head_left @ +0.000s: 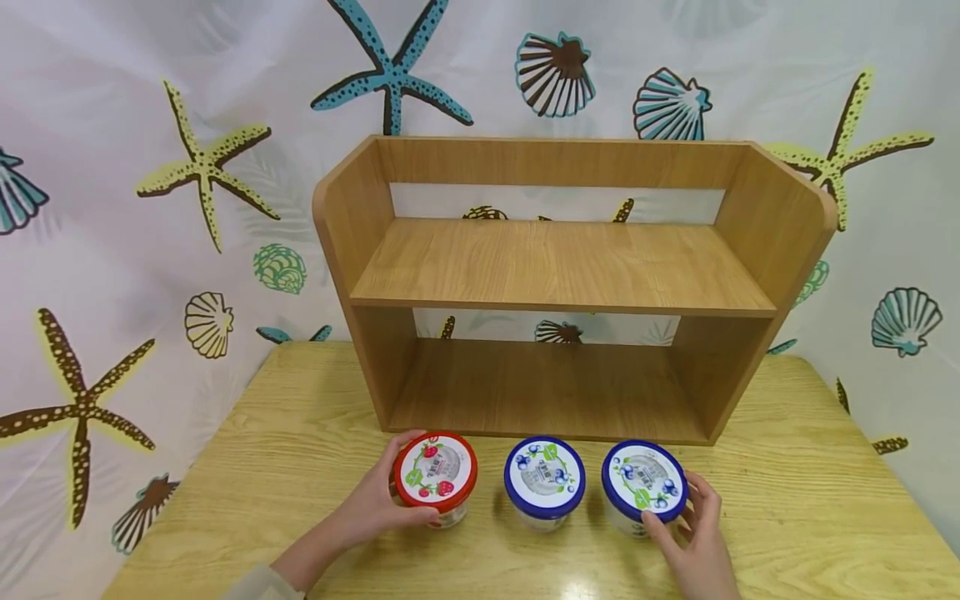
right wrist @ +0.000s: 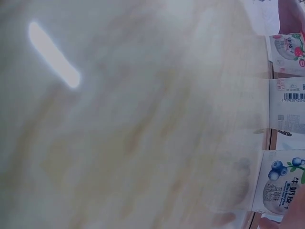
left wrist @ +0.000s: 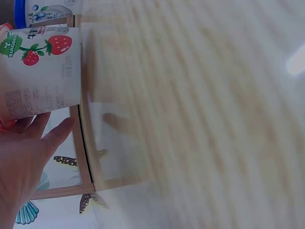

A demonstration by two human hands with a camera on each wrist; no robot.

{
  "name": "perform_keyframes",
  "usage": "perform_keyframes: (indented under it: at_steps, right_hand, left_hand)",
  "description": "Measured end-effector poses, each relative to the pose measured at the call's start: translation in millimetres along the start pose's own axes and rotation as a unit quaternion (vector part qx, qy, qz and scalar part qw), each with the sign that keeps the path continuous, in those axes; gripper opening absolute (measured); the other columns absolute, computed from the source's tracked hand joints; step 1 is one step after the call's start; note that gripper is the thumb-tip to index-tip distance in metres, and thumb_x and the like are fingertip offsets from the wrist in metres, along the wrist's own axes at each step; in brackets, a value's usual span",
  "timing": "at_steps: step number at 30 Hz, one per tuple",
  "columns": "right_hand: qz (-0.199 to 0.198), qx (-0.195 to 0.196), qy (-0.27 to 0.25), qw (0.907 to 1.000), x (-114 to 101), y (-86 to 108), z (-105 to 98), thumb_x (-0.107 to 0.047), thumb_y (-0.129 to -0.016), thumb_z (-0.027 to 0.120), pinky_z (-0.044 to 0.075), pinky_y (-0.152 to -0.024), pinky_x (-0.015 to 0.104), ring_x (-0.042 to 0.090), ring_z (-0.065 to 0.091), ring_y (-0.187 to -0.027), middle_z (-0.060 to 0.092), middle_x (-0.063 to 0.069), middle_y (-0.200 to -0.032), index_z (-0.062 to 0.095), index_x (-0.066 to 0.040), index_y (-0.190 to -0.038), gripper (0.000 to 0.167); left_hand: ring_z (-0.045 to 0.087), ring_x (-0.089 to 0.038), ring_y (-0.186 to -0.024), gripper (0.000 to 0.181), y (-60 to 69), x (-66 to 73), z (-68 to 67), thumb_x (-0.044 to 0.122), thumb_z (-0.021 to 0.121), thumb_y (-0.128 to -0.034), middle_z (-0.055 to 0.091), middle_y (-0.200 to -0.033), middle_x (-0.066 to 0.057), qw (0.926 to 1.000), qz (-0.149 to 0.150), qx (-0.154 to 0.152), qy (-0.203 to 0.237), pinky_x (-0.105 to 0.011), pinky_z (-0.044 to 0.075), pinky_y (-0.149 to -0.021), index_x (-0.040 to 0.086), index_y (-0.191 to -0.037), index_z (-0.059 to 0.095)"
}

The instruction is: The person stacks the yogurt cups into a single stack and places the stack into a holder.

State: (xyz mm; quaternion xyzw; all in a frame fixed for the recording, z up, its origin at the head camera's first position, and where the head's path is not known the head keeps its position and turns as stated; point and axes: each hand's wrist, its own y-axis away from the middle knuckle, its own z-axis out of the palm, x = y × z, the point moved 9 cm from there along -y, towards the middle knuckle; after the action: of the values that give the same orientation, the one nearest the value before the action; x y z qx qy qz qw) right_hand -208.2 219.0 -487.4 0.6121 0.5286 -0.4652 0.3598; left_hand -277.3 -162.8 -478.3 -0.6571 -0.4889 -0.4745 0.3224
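Note:
Three round lidded cups stand in a row on the table, in front of a small wooden shelf. My left hand [head_left: 382, 496] grips the strawberry cup [head_left: 437, 471], which has a red lid, its thumb at the near side and fingers at the far side. In the left wrist view this strawberry cup [left wrist: 45, 71] shows a white, printed wall. At the middle, a blueberry cup [head_left: 544, 477] with a blue lid stands untouched. My right hand [head_left: 701, 537] holds the right blueberry cup [head_left: 645, 483], also blue-lidded, from its right side. That cup [right wrist: 279, 179] shows partly in the right wrist view.
The two-tier wooden shelf [head_left: 562, 262] stands just behind the cups, its lower board close to them. Light wood tabletop [head_left: 300, 417] extends on both sides. A curtain [head_left: 247, 167] printed with starfish and shells hangs behind and at the sides.

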Motion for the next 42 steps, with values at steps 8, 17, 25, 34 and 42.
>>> perform_keyframes:
  at_steps: [8,17,25,34,42]
  right_hand:
    - [-0.005,0.007,0.001,1.0000,0,-0.5,-1,-0.012,-0.092,0.068,0.033,-0.098,0.067,0.058,0.031,-0.128,0.025,0.037,-0.147,0.012,-0.002,-0.145,0.078]
    - [-0.020,0.008,-0.001,0.9998,-5,0.2,1,-0.010,-0.092,0.067,0.035,-0.095,0.068,0.058,0.034,-0.127,0.028,0.036,-0.145,0.014,-0.001,-0.144,0.075]
    - [-0.020,0.007,0.007,0.9998,-3,-0.9,0,-0.012,-0.092,0.068,0.036,-0.095,0.068,0.057,0.034,-0.127,0.029,0.037,-0.145,0.013,-0.002,-0.144,0.076]
    - [-0.027,0.011,0.005,0.9996,-5,0.2,0,-0.010,-0.092,0.067,0.037,-0.095,0.067,0.057,0.036,-0.125,0.030,0.037,-0.143,0.014,-0.001,-0.144,0.075]
    - [-0.007,0.006,0.007,0.9999,-5,-0.5,0,-0.011,-0.092,0.067,0.036,-0.096,0.066,0.057,0.036,-0.126,0.029,0.037,-0.144,0.013,-0.002,-0.144,0.076]
  left_hand:
    - [0.040,-0.033,-0.127,0.096,-0.3,15.0,-8.9,0.024,0.087,-0.0729,0.040,-0.141,-0.010,0.9996,0.008,0.020,-0.019,-0.046,0.046,-0.096,0.020,-0.147,0.026]
    - [0.044,-0.034,-0.121,0.093,-3.3,50.8,-9.8,0.021,0.084,-0.0763,0.042,-0.138,-0.010,0.9961,0.086,0.006,-0.018,-0.033,0.052,-0.086,0.018,-0.148,0.025]
    - [0.045,-0.032,-0.119,0.090,-11.9,86.0,-7.6,0.021,0.083,-0.0775,0.044,-0.137,-0.010,0.9906,0.129,-0.007,-0.043,-0.034,0.050,-0.087,0.018,-0.148,0.027]
    - [0.047,-0.029,-0.120,0.090,-24.3,114.7,6.8,0.021,0.084,-0.0760,0.046,-0.136,-0.008,0.9866,0.154,-0.029,-0.046,-0.033,0.052,-0.087,0.021,-0.147,0.029]
    - [0.047,-0.025,-0.121,0.091,-37.2,138.8,24.6,0.017,0.084,-0.0755,0.046,-0.137,-0.006,0.9816,0.180,-0.056,-0.031,-0.035,0.052,-0.088,0.020,-0.147,0.028]
